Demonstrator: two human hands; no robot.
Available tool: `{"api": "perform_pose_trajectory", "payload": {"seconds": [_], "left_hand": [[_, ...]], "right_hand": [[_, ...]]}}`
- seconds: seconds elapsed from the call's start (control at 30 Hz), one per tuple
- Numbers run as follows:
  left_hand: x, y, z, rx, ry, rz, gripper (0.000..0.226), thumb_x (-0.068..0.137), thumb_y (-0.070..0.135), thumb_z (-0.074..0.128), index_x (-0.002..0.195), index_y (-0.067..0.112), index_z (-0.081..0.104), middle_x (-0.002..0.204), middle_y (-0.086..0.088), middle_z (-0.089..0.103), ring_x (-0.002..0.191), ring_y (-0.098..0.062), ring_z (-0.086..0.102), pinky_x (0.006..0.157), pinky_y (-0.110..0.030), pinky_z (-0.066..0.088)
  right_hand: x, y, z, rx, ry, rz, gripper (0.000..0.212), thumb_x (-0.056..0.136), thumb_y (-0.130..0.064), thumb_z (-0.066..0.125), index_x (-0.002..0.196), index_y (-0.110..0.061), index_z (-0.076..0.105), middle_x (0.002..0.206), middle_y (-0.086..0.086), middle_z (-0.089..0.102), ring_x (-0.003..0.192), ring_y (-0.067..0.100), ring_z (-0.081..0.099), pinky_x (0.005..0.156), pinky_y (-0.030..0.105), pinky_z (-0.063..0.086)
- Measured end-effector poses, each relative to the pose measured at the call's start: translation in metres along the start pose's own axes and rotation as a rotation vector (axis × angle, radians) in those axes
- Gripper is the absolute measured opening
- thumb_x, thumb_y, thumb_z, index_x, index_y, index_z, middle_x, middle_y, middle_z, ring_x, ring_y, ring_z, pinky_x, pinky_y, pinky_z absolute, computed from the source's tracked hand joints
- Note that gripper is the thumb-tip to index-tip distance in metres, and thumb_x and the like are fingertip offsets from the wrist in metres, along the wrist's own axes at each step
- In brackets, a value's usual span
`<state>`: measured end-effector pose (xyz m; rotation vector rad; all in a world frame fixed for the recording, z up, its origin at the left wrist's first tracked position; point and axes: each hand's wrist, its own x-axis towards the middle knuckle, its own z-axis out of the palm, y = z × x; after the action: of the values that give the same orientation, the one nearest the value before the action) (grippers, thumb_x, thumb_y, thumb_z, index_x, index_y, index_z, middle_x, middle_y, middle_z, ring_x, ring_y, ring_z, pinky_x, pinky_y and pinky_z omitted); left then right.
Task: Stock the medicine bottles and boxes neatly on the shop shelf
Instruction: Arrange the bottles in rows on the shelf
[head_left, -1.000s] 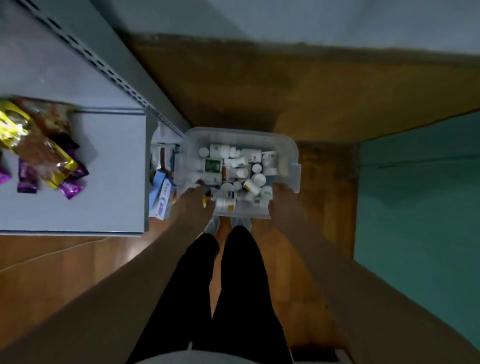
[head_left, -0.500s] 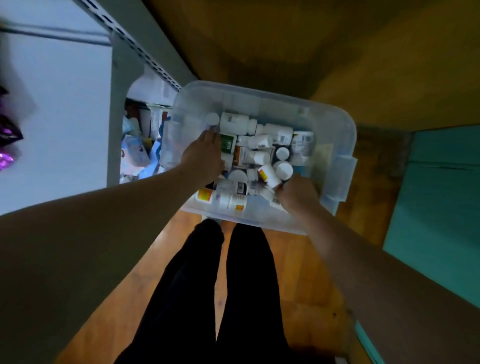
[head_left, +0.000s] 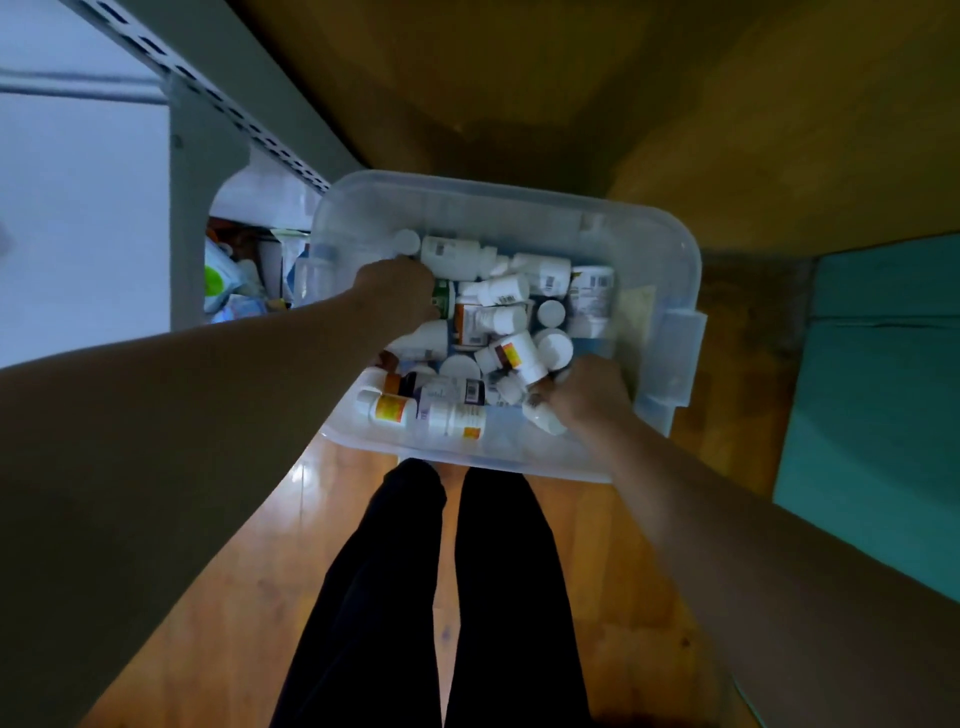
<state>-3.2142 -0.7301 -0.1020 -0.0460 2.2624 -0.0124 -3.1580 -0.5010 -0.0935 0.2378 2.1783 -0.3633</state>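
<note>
I see clear plastic storage bin (head_left: 670, 270) on wooden floor (head_left: 613, 571), at 12 o'clock from black-trousered legs (head_left: 441, 597). Bin full of white plastic medicine bottles (head_left: 498, 312), jumbled on sides; barcodes, orange-yellow labels visible, no writing readable. Left hand (head_left: 402, 296) reaches in at bin's 9 o'clock side, fingers curled down among bottles; can't tell what it holds. Right hand (head_left: 589, 395) at 5 o'clock corner, fingers bent round small white bottle (head_left: 540, 413). Grey metal shelf unit (head_left: 197, 218) at 10 o'clock, packets on lower shelf.
</note>
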Motion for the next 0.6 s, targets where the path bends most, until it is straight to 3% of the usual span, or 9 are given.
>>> {"api": "perform_pose_trajectory", "payload": {"seconds": [0.1,0.27,0.4,0.53,0.6], "left_hand": [[-0.007,0.003,-0.014,0.219,0.077,0.017,0.036,0.093,0.043,0.061,0.109,0.011,0.061,0.079,-0.001,0.050,0.076,-0.017,0.052,0.068,-0.030,0.041],[-0.041,0.010,-0.041,0.260,0.170,-0.042,0.065,0.081,0.058,0.069,0.122,0.009,0.057,0.113,-0.013,0.051,0.102,-0.028,0.052,0.084,-0.036,0.045],[-0.085,0.007,-0.055,-0.175,0.163,-0.110,0.067,0.077,0.050,0.077,0.128,0.012,0.057,0.125,-0.014,0.048,0.110,-0.032,0.054,0.092,-0.041,0.048],[-0.157,0.000,-0.065,-0.709,0.181,-0.154,0.059,0.080,0.041,0.078,0.128,0.011,0.059,0.124,-0.013,0.063,0.111,-0.029,0.060,0.087,-0.033,0.049],[-0.198,-0.005,-0.067,-0.871,0.209,-0.168,0.063,0.079,0.044,0.079,0.129,0.012,0.059,0.123,-0.011,0.064,0.111,-0.028,0.060,0.085,-0.033,0.048]], "right_hand": [[-0.006,-0.002,-0.010,-0.044,-0.047,-0.015,0.026,0.096,-0.032,0.061,0.099,-0.007,0.068,0.104,0.012,0.071,0.097,0.026,0.067,0.070,0.029,0.049],[-0.037,-0.010,-0.037,0.050,0.027,-0.019,0.038,0.091,-0.042,0.066,0.101,-0.005,0.064,0.106,0.013,0.068,0.102,0.028,0.064,0.071,0.027,0.039],[-0.078,-0.015,-0.060,0.182,0.055,0.062,0.046,0.094,-0.045,0.059,0.107,-0.001,0.061,0.102,0.013,0.064,0.100,0.029,0.062,0.068,0.027,0.035],[-0.128,-0.020,-0.077,0.397,-0.014,0.065,0.051,0.094,-0.055,0.050,0.107,-0.008,0.065,0.083,0.004,0.059,0.083,0.025,0.058,0.057,0.027,0.038],[-0.153,-0.025,-0.081,0.583,-0.033,0.044,0.047,0.094,-0.055,0.053,0.102,-0.010,0.065,0.088,0.006,0.062,0.081,0.022,0.061,0.062,0.028,0.047]]}}
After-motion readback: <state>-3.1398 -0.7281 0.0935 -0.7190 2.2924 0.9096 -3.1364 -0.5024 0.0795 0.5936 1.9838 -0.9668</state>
